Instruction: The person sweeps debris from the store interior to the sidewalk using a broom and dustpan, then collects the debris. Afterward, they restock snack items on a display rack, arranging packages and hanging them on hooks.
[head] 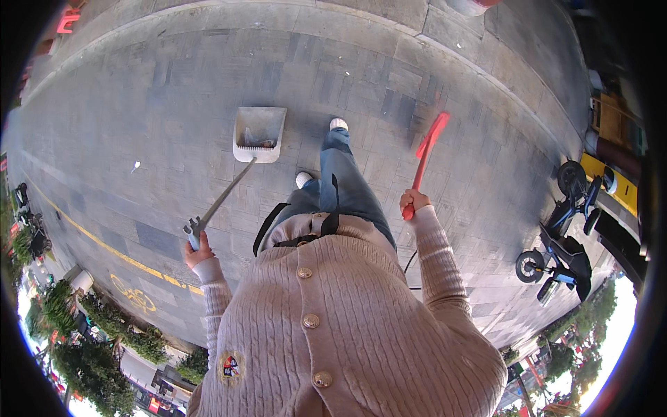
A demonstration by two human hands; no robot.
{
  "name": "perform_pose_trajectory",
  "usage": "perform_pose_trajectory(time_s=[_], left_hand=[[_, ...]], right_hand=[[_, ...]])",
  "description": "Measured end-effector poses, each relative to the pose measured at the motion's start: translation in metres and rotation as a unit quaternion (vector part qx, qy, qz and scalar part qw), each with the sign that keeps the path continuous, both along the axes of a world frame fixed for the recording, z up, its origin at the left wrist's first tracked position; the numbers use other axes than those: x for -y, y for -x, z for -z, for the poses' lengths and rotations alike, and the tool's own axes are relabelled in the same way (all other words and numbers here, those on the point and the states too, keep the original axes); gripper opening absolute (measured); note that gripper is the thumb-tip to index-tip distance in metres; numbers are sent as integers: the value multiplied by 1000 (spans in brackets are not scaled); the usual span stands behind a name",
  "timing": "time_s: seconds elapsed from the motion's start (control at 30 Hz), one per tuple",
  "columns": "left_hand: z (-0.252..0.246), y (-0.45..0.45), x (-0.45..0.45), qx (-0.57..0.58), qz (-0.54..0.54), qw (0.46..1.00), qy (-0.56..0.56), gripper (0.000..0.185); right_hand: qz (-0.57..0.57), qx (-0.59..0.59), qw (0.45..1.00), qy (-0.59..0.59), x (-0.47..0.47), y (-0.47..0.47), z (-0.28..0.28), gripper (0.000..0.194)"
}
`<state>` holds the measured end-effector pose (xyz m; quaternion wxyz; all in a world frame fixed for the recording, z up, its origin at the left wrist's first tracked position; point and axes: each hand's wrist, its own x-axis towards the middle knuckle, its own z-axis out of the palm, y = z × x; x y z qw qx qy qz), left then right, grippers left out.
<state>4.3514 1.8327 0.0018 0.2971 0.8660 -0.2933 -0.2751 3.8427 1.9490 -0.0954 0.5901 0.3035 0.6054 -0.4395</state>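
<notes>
My left hand [199, 251] grips the upper end of a long-handled dustpan's grey pole [225, 197], just below a pronged clip [195, 226]. The pale dustpan [259, 111] at its far end is ahead and left of my feet, with a toothed edge near the pole and some litter [268, 143] inside. In my right hand [415, 200] is a red broom [433, 134], held by its handle out to the right. Its head is blurred, and I cannot tell whether the bristles touch the paving.
Grey paving [198, 114] stretches around me, with a white scrap [136, 166] at left and a small bit [347, 73] ahead. A kerb [417, 37] curves across the far side. At right stands a parked electric scooter [560, 234]; at left runs a yellow line [104, 242].
</notes>
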Motion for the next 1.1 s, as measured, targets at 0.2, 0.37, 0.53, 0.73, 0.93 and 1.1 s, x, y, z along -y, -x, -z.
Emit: perform_pose_trajectory(time_s=[0.2,0.37,0.53,0.73,0.93,1.1], left_hand=[[-17,47,24,51,46,998,-2,30],[-20,80,40,66,59,996,32,31],[-28,106,65,30,42,998,25,32],[-30,120,96,27,70,997,28,34],[-16,101,117,50,82,995,17,35],[14,59,135,115,135,983,39,38]], right_hand=[[-226,3,970,93,124,-39,59,25],[-148,201,957,146,217,-35,38,6],[-209,156,948,181,204,46,-5,12],[-225,-97,969,43,122,108,-8,27],[-204,-217,954,-34,150,200,94,6],[-288,-159,944,-27,285,103,149,4]])
